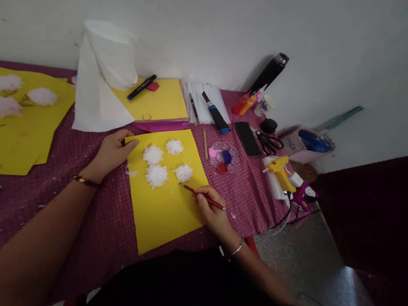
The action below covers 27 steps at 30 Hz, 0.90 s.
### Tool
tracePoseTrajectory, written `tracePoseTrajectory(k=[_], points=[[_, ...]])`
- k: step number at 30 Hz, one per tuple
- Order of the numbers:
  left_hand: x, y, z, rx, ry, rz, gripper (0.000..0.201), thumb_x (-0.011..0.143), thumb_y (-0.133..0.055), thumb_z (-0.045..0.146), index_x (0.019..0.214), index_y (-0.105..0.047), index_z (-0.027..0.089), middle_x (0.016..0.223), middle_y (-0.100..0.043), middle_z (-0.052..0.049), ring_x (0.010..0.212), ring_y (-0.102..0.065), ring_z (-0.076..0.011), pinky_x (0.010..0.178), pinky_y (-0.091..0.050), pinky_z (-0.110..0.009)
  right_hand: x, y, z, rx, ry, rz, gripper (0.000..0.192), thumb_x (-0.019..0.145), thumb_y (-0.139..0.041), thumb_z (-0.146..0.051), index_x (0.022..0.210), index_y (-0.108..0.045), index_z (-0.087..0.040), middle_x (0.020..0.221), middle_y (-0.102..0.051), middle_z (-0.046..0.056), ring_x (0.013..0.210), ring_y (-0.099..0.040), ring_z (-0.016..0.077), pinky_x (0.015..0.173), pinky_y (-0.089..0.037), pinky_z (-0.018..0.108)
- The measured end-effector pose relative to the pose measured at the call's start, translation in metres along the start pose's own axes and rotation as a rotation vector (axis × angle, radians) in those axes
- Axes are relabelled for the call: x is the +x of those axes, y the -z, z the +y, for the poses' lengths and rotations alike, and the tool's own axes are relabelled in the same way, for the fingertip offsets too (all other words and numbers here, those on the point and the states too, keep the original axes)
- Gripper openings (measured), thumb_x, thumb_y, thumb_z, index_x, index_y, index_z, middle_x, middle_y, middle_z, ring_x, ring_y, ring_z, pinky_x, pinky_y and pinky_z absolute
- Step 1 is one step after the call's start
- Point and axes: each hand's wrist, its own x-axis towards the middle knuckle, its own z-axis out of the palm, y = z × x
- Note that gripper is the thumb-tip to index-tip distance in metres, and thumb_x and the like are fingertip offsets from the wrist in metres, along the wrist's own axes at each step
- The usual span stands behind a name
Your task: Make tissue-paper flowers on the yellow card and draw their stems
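Observation:
A thin red paintbrush [210,200] is pinched in my right hand [213,212], its tip pointing left at a fluffy white paper flower [183,173]. That flower is stuck or laid on a yellow sheet [160,212], with more white flowers [156,175] to its left and above. My left hand [116,151] rests at the sheet's upper left corner, thumb and fingers apart; a dark patch between them is unclear. Right of the sheet sits a clear palette [230,167] with pink, blue and red paint. A small white scrap [132,173] lies by the left edge.
Finished-looking yellow sheets [37,136] with pinkish flowers lie left. Behind are white paper [101,74], a black marker [142,87] and a cutter [216,114]. Right stand a phone [248,139], scissors [269,142], a yellow glue gun [282,172] and a black bottle [271,71].

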Motion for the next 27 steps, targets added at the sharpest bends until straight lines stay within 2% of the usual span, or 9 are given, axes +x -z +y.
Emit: tracePoseTrajectory(k=[6,22,27], points=[[0.0024,-0.0025,-0.0068,-0.028,-0.022,0.013,0.019,0.077,-0.055,0.04,0.081,-0.056,0.021,0.072,-0.057,0.001,0.064,-0.05,-0.0154,0.056,-0.039,-0.027,0.0007,-0.0016,0.0022,-0.014,-0.011,0.022,0.013,0.091,-0.051,-0.025,0.096,-0.062,-0.021,0.086,-0.066,0.004,0.076,-0.062,0.0159,0.068,-0.049,0.029],[0.0028,-0.0047,-0.0106,-0.017,-0.042,0.023,0.017,0.078,-0.055,0.039,0.081,-0.057,0.022,0.071,-0.058,0.0,0.061,-0.05,-0.0157,0.054,-0.038,-0.028,0.0025,-0.0047,0.0069,-0.084,0.025,-0.001,0.016,0.091,-0.053,-0.023,0.102,-0.065,-0.023,0.098,-0.07,0.006,0.09,-0.065,0.0193,0.079,-0.049,0.035],[0.0027,-0.0037,-0.0073,-0.012,-0.043,0.025,0.016,0.078,-0.055,0.038,0.079,-0.056,0.022,0.068,-0.056,0.0,0.061,-0.049,-0.0156,0.055,-0.037,-0.029,0.0015,-0.0046,0.0074,-0.093,0.029,-0.006,0.015,0.092,-0.052,-0.024,0.101,-0.064,-0.023,0.096,-0.069,0.005,0.089,-0.065,0.019,0.078,-0.049,0.034]])
